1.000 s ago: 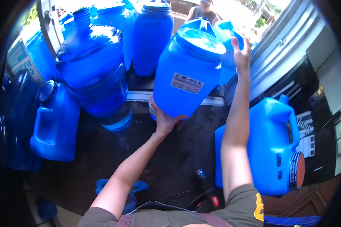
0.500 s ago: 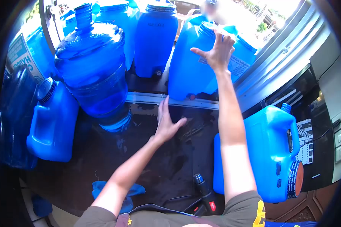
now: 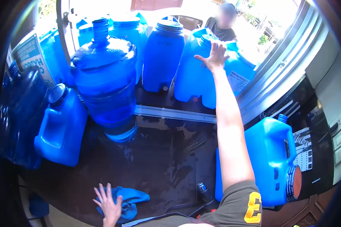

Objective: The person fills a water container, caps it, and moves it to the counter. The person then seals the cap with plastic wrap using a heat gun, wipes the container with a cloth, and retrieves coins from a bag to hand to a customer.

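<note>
My right hand (image 3: 214, 58) stretches far forward, fingers apart, at the upper part of a blue water container (image 3: 189, 79) on the window ledge. Whether the palm rests on it is hard to tell. Low on the left, my left hand (image 3: 109, 202) is spread over the left edge of a crumpled blue cloth (image 3: 134, 198) on the dark wet table (image 3: 159, 162); contact with the cloth is unclear. Near my body lies a black heat gun (image 3: 204, 193) with its cable. A clear blue round water bottle (image 3: 104, 79) stands on the table's far left side.
More blue containers (image 3: 163, 56) line the ledge. On the left are a blue handled jug (image 3: 62, 128) and a dark blue bottle (image 3: 21, 117). A large blue jug with an orange-brown cap (image 3: 265, 155) lies at right. Beyond the window is a person (image 3: 224, 26).
My left hand has dropped from the table's middle to the cloth near me. My right hand stays by the ledge container, which now sits slightly lower in view. The person outside shows more fully.
</note>
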Action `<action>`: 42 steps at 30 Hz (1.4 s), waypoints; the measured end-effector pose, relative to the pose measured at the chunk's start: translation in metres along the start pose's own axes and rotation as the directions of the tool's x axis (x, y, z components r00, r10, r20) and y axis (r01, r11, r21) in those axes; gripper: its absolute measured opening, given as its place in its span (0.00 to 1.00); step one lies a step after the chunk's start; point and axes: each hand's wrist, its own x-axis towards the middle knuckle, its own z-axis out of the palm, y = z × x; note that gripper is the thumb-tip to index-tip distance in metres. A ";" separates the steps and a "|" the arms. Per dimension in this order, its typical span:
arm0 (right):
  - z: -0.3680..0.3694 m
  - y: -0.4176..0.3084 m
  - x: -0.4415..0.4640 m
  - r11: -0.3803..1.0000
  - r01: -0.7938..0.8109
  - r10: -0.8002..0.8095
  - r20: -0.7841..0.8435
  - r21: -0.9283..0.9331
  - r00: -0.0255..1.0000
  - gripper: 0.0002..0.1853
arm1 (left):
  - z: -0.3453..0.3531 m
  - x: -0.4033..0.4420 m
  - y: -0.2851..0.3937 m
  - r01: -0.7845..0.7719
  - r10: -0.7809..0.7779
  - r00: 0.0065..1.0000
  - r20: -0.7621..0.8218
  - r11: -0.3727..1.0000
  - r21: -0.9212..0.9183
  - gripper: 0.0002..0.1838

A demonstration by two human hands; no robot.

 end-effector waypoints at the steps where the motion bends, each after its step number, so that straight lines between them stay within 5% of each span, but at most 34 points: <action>1: -0.003 -0.004 0.002 0.998 -0.023 0.028 0.070 -0.063 0.997 0.57 | 0.017 -0.013 -0.012 -0.060 0.060 0.998 -0.010 0.997 0.041 0.42; 4: -0.024 -0.026 -0.023 0.993 -0.118 0.118 0.035 0.001 0.992 0.64 | 0.051 -0.021 -0.020 -0.166 0.190 0.966 -0.177 0.976 0.144 0.37; 7: -0.076 -0.073 -0.084 0.737 -0.407 0.389 0.154 0.540 0.908 0.62 | 0.066 -0.020 -0.026 -0.194 0.241 0.916 -0.321 0.966 0.172 0.26; 8: -0.057 -0.071 -0.111 0.731 -0.256 0.308 0.029 0.632 0.951 0.58 | 0.067 -0.020 -0.031 -0.215 0.253 0.908 -0.333 0.966 0.146 0.24; 11: -0.121 -0.110 -0.211 0.433 -0.466 0.213 0.415 0.772 0.885 0.49 | 0.077 -0.018 -0.041 -0.265 0.288 0.870 -0.401 0.958 0.113 0.19; 15: -0.231 -0.143 -0.348 -0.033 -0.644 -0.308 0.605 0.765 0.735 0.40 | 0.080 -0.019 -0.046 -0.254 0.279 0.864 -0.419 0.960 0.115 0.19; 18: -0.294 -0.158 -0.434 -0.134 -0.807 -0.442 0.694 0.575 0.568 0.29 | 0.080 -0.020 -0.043 -0.230 0.250 0.877 -0.410 0.968 0.098 0.19; 20: -0.327 -0.165 -0.478 0.067 -0.863 -0.557 0.736 0.501 0.384 0.26 | 0.082 -0.020 -0.045 -0.246 0.273 0.863 -0.425 0.962 0.119 0.19; 22: -0.353 -0.165 -0.507 0.151 -0.812 -0.582 0.714 0.565 0.389 0.22 | 0.083 -0.020 -0.047 -0.251 0.286 0.860 -0.423 0.958 0.139 0.20; 27: -0.360 -0.123 -0.529 0.413 -0.596 -0.184 0.704 0.689 0.686 0.18 | 0.086 -0.019 -0.052 -0.272 0.305 0.843 -0.444 0.952 0.137 0.20; 32: -0.385 -0.065 -0.488 0.253 -0.754 0.101 0.759 0.606 0.644 0.14 | 0.088 -0.018 -0.054 -0.260 0.285 0.853 -0.437 0.959 0.117 0.21; 33: -0.397 -0.056 -0.469 0.326 -0.614 0.168 0.596 0.719 0.786 0.13 | 0.087 -0.018 -0.055 -0.265 0.286 0.857 -0.430 0.958 0.108 0.21; 35: -0.418 -0.034 -0.431 0.461 -0.447 0.304 0.337 0.766 0.891 0.10 | 0.088 -0.017 -0.056 -0.266 0.287 0.855 -0.432 0.958 0.108 0.21; 38: -0.440 -0.032 -0.378 0.358 -0.298 0.423 0.131 0.885 0.897 0.09 | 0.089 -0.019 -0.058 -0.272 0.292 0.861 -0.417 0.956 0.107 0.21; 42: -0.398 -0.043 -0.309 0.086 -0.278 0.263 0.247 0.957 0.933 0.10 | 0.088 -0.019 -0.056 -0.281 0.297 0.861 -0.412 0.954 0.100 0.22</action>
